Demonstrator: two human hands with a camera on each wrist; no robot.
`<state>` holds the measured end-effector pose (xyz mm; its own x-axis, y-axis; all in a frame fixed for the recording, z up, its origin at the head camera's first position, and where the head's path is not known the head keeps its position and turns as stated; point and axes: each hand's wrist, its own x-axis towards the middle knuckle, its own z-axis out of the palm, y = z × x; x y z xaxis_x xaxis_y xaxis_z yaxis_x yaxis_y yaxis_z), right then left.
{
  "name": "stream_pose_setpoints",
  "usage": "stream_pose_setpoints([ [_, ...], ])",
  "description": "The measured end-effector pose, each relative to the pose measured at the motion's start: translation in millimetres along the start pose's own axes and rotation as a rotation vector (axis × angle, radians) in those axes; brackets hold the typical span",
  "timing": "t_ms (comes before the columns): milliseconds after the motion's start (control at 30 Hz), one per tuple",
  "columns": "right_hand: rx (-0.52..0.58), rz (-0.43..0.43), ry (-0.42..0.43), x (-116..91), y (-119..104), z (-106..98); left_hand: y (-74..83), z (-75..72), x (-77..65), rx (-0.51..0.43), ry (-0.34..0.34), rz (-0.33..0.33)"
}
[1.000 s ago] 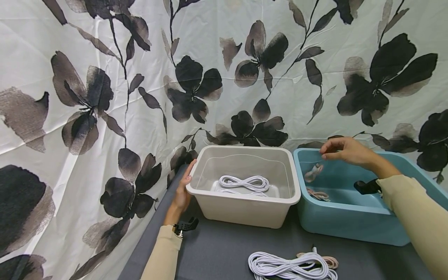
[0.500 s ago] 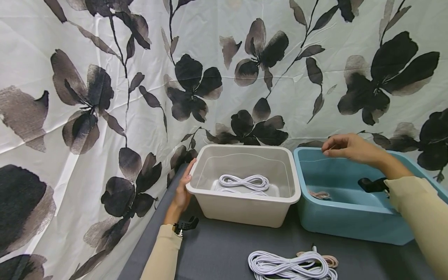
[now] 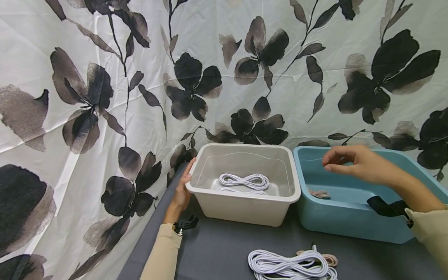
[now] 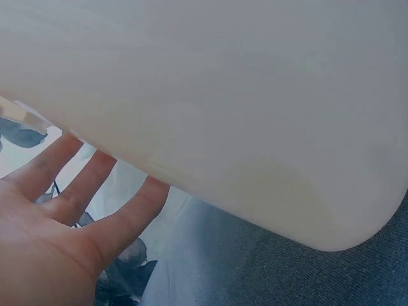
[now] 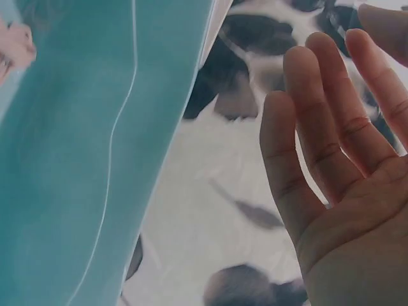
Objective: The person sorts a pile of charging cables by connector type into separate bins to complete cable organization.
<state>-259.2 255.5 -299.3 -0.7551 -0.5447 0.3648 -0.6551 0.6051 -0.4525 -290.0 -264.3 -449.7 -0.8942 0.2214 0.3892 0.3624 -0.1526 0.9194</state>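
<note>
In the head view, a beige plastic bin (image 3: 241, 208) holds white coiled cables (image 3: 245, 182). My left hand (image 3: 181, 192) rests against its left side, and the left wrist view shows fairly straight fingers (image 4: 131, 217) touching the bin wall. To the right stands a blue plastic bin (image 3: 350, 219), with a pinkish cable bundle (image 3: 319, 194) inside near the left end. My right hand (image 3: 364, 165) hovers over this blue bin with fingers loosely bent and nothing between them. The right wrist view shows its bare palm (image 5: 363, 236) beside the blue wall.
A larger white cable coil (image 3: 287, 264) lies on the grey tabletop (image 3: 210, 249) in front, with a pinkish cable (image 3: 330, 259) partly under it. Behind the bins hangs a white cloth with dark flowers (image 3: 259, 54). The two bins stand side by side at the rims.
A cable with a pale end, seen dropping below my right hand a second ago, is gone from the air. That hand has drawn back rightward and lower. My left hand stays put.
</note>
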Motion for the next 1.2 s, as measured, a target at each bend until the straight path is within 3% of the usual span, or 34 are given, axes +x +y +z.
stream_pose_setpoints([
  [233, 0.044, -0.125, 0.010, -22.3, -38.2, 18.3, 0.2, 0.3, 0.4, 0.008, 0.010, 0.002],
  [467, 0.139, -0.229, 0.011, -41.0, -56.8, 44.4, -0.6, -0.8, 0.9, 0.023, 0.009, 0.004],
  [667, 0.258, -0.207, -0.045, -56.1, -64.8, 75.4, -1.7, -1.1, 1.3, 0.010, 0.004, 0.009],
  [900, 0.373, -0.204, -0.079, -68.9, -58.6, 113.9, -2.6, 0.6, 2.7, 0.008, 0.011, 0.005],
  [1200, 0.361, -0.124, -0.162, -76.8, -49.2, 158.9, -2.3, 0.8, 2.4, 0.016, 0.009, 0.008],
])
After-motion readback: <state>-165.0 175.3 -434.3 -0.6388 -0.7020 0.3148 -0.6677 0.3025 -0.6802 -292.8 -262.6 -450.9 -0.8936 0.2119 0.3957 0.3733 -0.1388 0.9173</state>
